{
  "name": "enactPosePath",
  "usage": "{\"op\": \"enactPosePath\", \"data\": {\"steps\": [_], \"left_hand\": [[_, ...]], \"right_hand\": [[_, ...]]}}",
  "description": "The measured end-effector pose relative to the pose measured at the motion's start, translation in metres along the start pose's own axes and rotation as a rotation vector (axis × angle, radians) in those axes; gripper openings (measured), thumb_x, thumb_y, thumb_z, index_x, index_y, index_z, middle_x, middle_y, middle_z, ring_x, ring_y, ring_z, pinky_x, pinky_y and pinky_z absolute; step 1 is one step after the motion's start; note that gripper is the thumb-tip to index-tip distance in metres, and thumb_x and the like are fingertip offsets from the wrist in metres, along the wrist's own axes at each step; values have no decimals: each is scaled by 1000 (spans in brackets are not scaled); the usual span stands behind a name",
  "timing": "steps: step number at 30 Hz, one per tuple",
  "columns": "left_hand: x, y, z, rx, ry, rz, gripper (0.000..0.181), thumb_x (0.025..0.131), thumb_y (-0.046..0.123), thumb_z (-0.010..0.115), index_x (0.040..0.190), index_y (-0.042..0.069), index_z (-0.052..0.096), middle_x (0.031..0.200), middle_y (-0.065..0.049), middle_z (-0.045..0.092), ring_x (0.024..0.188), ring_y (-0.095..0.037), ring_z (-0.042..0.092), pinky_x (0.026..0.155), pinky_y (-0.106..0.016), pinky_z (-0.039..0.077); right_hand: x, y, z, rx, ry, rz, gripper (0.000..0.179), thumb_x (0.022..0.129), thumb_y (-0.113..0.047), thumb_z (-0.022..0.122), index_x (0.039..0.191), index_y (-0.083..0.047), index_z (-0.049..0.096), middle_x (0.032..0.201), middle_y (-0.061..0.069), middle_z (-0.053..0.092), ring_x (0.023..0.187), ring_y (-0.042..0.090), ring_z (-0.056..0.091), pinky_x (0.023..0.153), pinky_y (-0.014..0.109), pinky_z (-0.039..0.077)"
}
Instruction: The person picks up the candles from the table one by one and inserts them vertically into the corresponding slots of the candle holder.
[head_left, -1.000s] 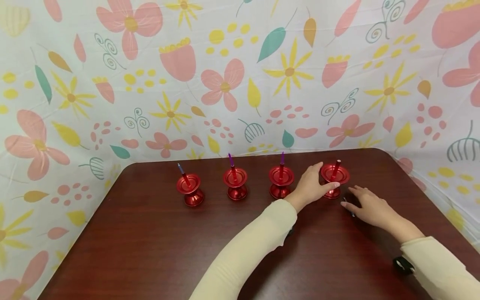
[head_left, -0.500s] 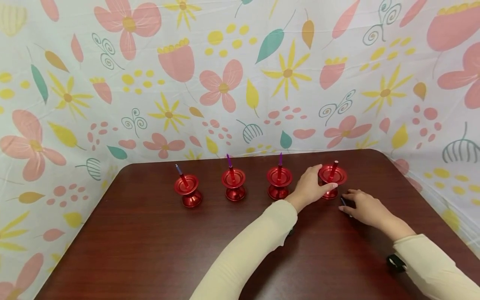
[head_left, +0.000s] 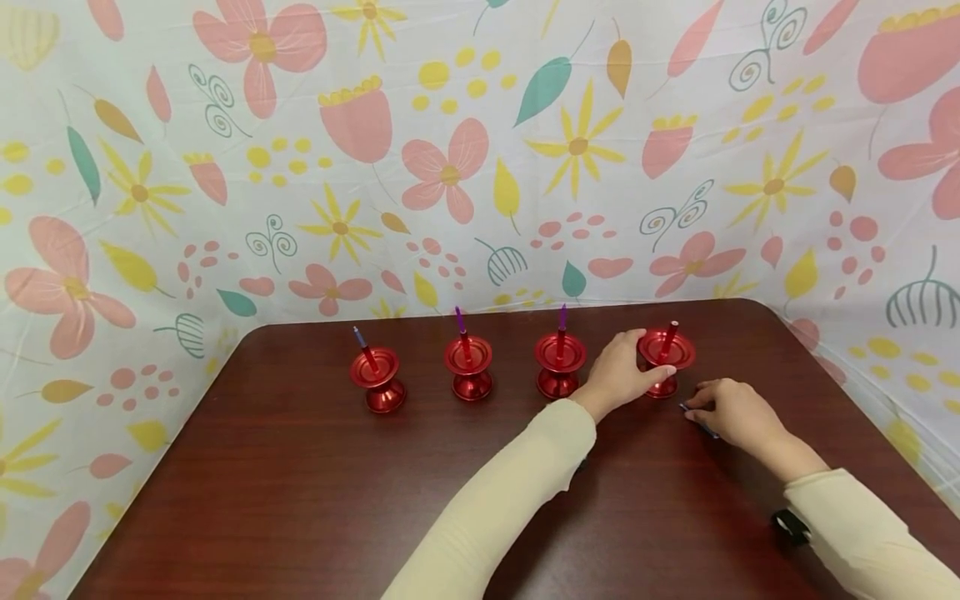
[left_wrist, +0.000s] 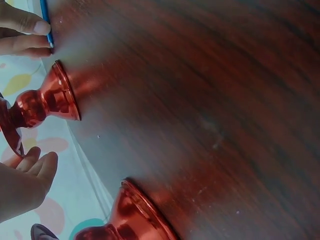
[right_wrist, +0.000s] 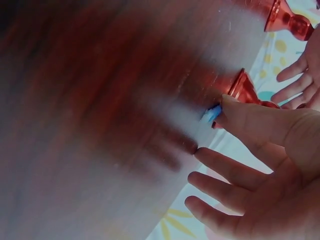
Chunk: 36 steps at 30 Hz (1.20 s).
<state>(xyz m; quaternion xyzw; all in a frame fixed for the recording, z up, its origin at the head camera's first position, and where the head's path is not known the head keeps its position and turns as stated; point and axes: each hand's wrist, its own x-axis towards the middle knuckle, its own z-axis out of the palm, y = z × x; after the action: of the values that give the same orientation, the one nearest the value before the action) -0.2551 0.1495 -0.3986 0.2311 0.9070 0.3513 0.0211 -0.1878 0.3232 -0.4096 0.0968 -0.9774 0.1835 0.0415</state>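
Note:
At the right end of a row on the table, a shiny red candle holder (head_left: 681,352) stands upright, its central red tube holding no candle. My left hand (head_left: 617,372) grips the dish of this holder, thumb in front and fingers at its left rim; the left wrist view shows fingertips (left_wrist: 33,154) right at the dish edge. Just right of the holder, my right hand (head_left: 738,414) pinches a thin blue candle (head_left: 706,430) between thumb and index finger. The candle slants low over the tabletop, its pale tip (left_wrist: 51,44) poking past the fingers.
Left along the row stand two holders (head_left: 472,384) with purple candles (head_left: 563,318), then one holder (head_left: 386,397) with a blue candle (head_left: 361,337) leaning left. The dark wooden table (head_left: 285,483) ends at a flowered cloth backdrop (head_left: 450,250).
My right hand has moved slightly left and its fingers have closed on the blue candle lying beside the holder. The left hand keeps its place at the holder.

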Motion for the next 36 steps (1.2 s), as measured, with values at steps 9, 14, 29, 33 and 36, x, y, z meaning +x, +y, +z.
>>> {"op": "enactPosePath", "data": {"steps": [9, 14, 29, 33, 36], "left_hand": [[3, 2, -1, 31, 6, 8, 71, 85, 49, 69, 142, 17, 43, 133, 6, 52, 118, -6, 52, 96, -22, 45], [3, 3, -3, 24, 10, 5, 70, 84, 48, 70, 142, 16, 44, 132, 6, 53, 117, -6, 52, 96, -22, 45], [0, 1, -1, 4, -1, -18, 70, 84, 48, 70, 141, 17, 44, 133, 6, 53, 119, -7, 52, 97, -24, 45], [-1, 1, -2, 11, 2, -18, 70, 84, 48, 70, 141, 17, 44, 134, 6, 53, 120, -7, 52, 97, -24, 45], [0, 0, -1, 19, 5, -10, 71, 84, 48, 70, 141, 17, 44, 135, 5, 53, 120, -8, 52, 97, -25, 45]], "right_hand": [[-3, -2, -9, 40, -46, 52, 10, 75, -9, 78, 75, -2, 72, 75, 12, 66, 62, 23, 56, 56, 40, 49], [-5, -2, -8, 38, -21, 35, 14, 76, -6, 76, 66, -7, 66, 67, 1, 61, 56, 14, 47, 51, 32, 41], [-10, 6, -18, 46, -18, 3, 12, 82, -2, 69, 71, -5, 63, 64, 0, 59, 57, 14, 47, 53, 33, 41], [-9, 9, -29, 56, 63, 8, 8, 81, -1, 68, 75, -3, 64, 68, 3, 62, 59, 15, 49, 53, 34, 42], [-8, 11, -35, 55, 139, 6, 6, 81, -1, 69, 77, -2, 65, 67, 3, 61, 60, 16, 48, 54, 34, 40]]}}
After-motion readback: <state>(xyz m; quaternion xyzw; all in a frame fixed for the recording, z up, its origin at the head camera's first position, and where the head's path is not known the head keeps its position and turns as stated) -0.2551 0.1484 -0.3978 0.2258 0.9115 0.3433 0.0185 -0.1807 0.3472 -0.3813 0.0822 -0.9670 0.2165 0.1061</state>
